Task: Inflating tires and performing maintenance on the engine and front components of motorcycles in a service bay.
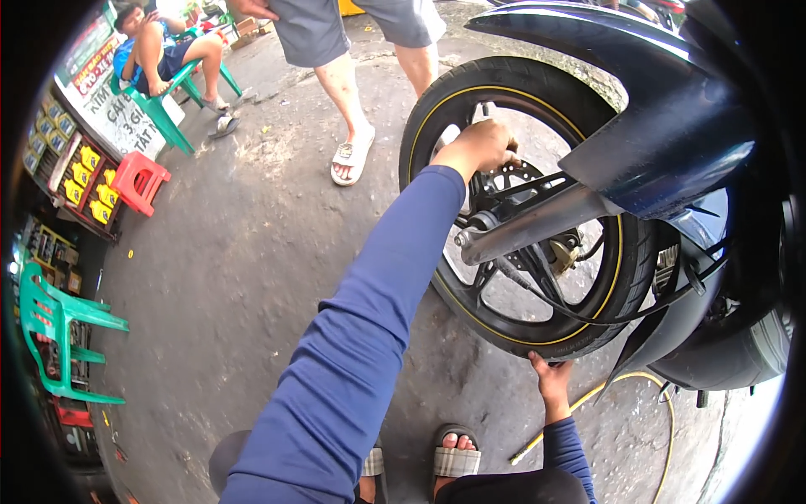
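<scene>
Two hands on a motorcycle's front wheel

Nearest is a long blue sleeve [336,328], running up from the lower edge to the left hand [482,147]. That hand is curled at the upper spokes of the front wheel [540,270], next to the brake disc [516,174]; whether its fingers are clamped on anything cannot be told. The right hand [552,382] is at the bottom of the yellow-striped tyre [635,269], thumb against the rubber, the other fingers partly hidden, so its grip cannot be told either. The two hands are well apart, with the wheel standing between them, still mounted on the grey fork leg [537,225] under a dark blue fender [672,126].

Below are the person's plaid-strapped sandals [456,458]. A yellow hose [672,424] curves over the ground behind the right forearm.

Past the wheel stands a person in grey shorts [315,34] and white sandals [354,153]. To the left are a green plastic chair [63,332], a red stool [141,181] and a rack of yellow bottles [81,174]. Farthest off, by a lettered sign [105,97], another person [149,55] sits in a second green chair [164,118], one leg drawn up.
</scene>
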The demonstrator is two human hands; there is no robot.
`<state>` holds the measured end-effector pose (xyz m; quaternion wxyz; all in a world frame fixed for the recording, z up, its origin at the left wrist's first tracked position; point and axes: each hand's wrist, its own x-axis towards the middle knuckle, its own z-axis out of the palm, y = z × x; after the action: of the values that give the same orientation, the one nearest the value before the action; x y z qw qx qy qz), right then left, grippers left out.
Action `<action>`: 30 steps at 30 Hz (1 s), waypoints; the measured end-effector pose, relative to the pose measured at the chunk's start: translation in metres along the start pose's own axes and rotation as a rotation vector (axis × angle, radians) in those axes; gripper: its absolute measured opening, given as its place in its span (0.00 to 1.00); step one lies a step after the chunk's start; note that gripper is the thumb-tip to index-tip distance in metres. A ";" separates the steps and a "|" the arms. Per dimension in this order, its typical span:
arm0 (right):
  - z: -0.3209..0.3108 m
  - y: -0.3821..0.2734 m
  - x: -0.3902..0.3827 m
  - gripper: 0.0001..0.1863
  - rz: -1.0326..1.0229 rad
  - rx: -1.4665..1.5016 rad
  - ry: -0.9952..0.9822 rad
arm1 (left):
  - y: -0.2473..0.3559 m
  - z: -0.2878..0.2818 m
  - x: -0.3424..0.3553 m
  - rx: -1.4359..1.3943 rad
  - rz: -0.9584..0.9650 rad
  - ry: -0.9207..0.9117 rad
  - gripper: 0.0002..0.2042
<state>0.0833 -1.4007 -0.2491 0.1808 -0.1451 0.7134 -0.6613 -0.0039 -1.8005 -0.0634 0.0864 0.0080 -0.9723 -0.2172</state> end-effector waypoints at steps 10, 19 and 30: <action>0.000 -0.002 0.001 0.28 -0.028 0.039 0.024 | 0.060 0.026 -0.062 -0.820 -0.280 0.983 0.10; 0.016 -0.008 0.003 0.30 -0.022 0.078 -0.043 | 0.146 0.056 -0.119 -0.956 -0.393 -0.455 0.42; 0.010 -0.002 0.003 0.32 -0.022 0.076 -0.016 | 0.144 0.038 -0.092 -0.606 -0.439 -0.580 0.42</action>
<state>0.0853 -1.4105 -0.2475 0.1846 -0.1514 0.6846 -0.6888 0.0835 -1.6496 -0.0512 -0.2383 0.1267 -0.8244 -0.4975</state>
